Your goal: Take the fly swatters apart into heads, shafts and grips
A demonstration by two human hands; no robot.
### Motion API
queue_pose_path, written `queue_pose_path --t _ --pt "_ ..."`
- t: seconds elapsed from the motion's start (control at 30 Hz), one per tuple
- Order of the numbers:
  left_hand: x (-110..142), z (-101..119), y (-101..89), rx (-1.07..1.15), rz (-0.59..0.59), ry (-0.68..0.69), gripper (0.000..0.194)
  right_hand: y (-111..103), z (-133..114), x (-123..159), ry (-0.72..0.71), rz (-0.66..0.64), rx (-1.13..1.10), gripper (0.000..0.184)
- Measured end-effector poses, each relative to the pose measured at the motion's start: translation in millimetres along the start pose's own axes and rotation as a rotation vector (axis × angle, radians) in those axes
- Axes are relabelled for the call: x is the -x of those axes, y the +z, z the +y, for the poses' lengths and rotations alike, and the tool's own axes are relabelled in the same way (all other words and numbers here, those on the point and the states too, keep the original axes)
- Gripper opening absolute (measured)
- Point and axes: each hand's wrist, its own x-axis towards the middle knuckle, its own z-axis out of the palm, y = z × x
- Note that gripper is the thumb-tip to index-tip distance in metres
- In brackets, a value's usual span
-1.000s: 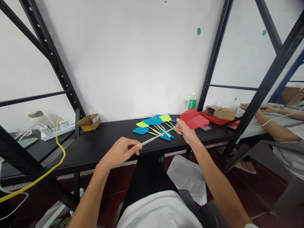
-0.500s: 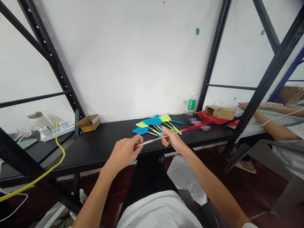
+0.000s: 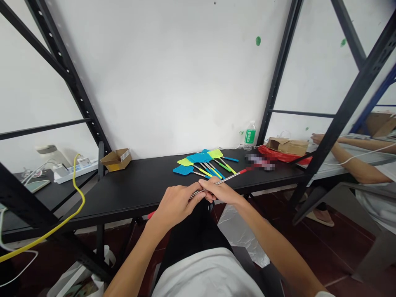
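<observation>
Your left hand [image 3: 175, 208] is curled shut around the thin stainless-steel handle of a red fly swatter [image 3: 216, 182], and your right hand [image 3: 221, 192] is closed on the same handle just beyond it, its fingers [image 3: 210, 185] touching your left hand. The handle slants over the front edge of the black shelf table [image 3: 130, 194], with a small red end piece [image 3: 151, 215] poking out below your left hand. The swatter's head [image 3: 260, 162] shows only as a pixelated blur above the tabletop. Just left of it lies a fanned pile of blue and lime-green plastic fly swatters [image 3: 198, 163]. Beyond stand a clear water bottle with a green label [image 3: 250, 136] and a brown cardboard packet [image 3: 287, 145] on red plastic [image 3: 275, 154], while a co-worker's bare forearm [image 3: 355, 165] rests at a table to your right
</observation>
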Motion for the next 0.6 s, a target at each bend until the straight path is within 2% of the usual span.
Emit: queue_pose_path --t 0.23,0.43,0.6 --pt "3 2 -9.3 0.057 -0.065 0.076 0.043 -13 -18 11 -0.071 -0.166 0.141 0.064" --pt "4 0 -19.2 0.176 -0.128 0.089 0.044 -15 -21 13 -0.100 -0.149 0.204 0.061" --pt "3 -3 -20.5 0.199 -0.121 0.068 0.044 -22 -22 14 -0.083 -0.146 0.209 0.059"
